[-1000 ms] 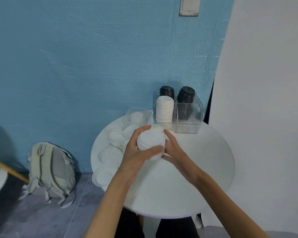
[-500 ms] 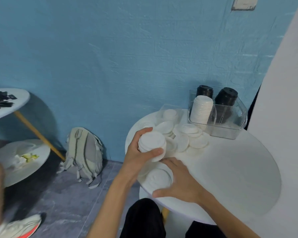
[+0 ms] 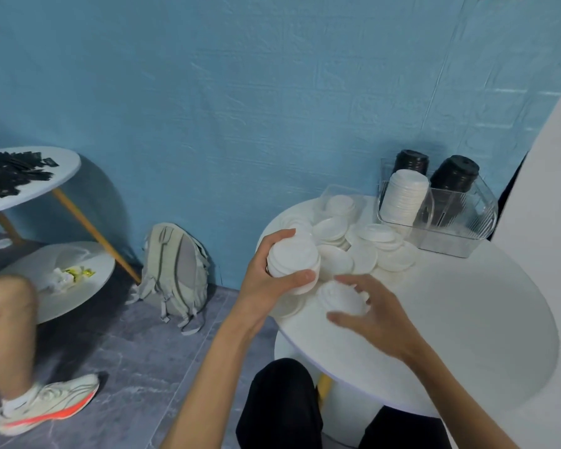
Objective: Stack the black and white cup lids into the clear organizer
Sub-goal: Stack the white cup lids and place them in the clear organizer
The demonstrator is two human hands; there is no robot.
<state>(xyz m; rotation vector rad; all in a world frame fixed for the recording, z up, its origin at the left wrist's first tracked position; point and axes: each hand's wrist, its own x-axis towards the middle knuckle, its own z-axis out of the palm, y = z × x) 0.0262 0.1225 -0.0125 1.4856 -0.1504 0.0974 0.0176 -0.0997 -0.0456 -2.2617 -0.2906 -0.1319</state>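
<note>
Blue textured wall [image 3: 240,92] behind; white panel [image 3: 544,222] at right. Grey marbled floor [image 3: 127,367] below. Pale grey backpack [image 3: 175,270] upright on the floor, leaning against the wall. At far left, white two-tier side table [image 3: 62,170] on slanted wooden legs [image 3: 94,234]: black flat pieces [image 3: 10,176] heaped on top, small white and yellow wrappers [image 3: 72,275] on the lower shelf. Bare leg [image 3: 7,325] of another person at left edge, blurred, in a white sneaker [image 3: 46,406] with an orange sole.
</note>
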